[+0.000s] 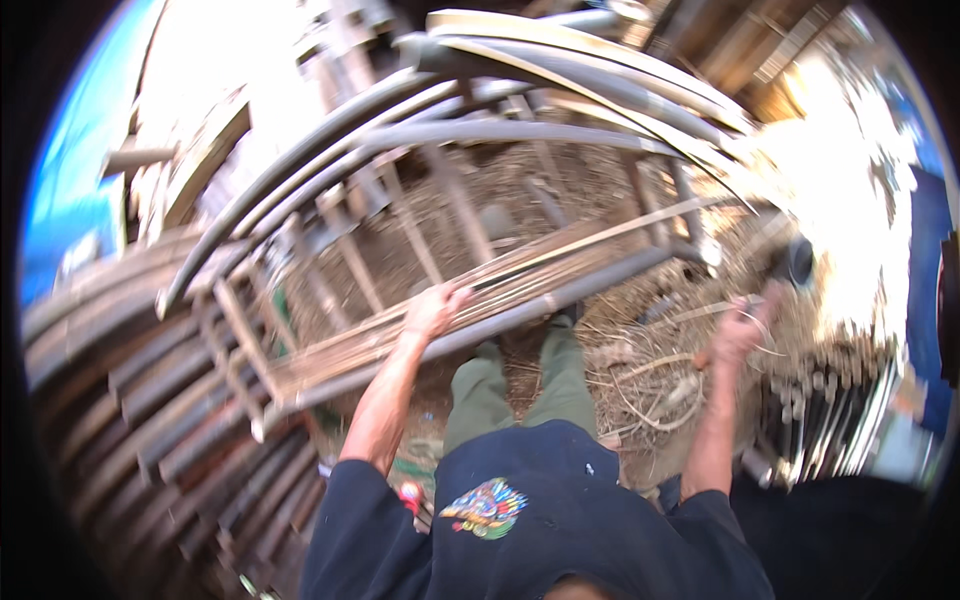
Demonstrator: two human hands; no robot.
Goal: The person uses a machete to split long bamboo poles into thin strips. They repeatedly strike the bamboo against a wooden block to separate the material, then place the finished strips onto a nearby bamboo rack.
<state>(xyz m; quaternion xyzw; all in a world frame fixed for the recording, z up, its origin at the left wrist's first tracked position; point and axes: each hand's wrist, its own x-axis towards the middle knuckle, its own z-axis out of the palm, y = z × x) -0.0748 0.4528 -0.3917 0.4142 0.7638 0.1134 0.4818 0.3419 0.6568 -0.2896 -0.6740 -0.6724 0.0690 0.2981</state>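
My left hand (436,308) is closed on the near end of a bundle of long thin wooden strips (530,272). The strips lie slanting along a low rack with a grey pole (600,277) for its near side rail. To the right, over scattered straw, my right hand (738,332) is curled closed and blurred by motion. A short brown, handle-like piece (700,359) shows just beside its wrist, and a thin pale loop shows at its fingers. What the right hand holds is too smeared to name.
Curved grey and pale poles (590,70) rest across the rack's top. Stacked logs or pipes (200,440) fill the left side. Loose pale vines (650,395) lie on the ground by my legs. A bundle of thin upright rods (825,410) stands at right, near a dark round opening (799,262).
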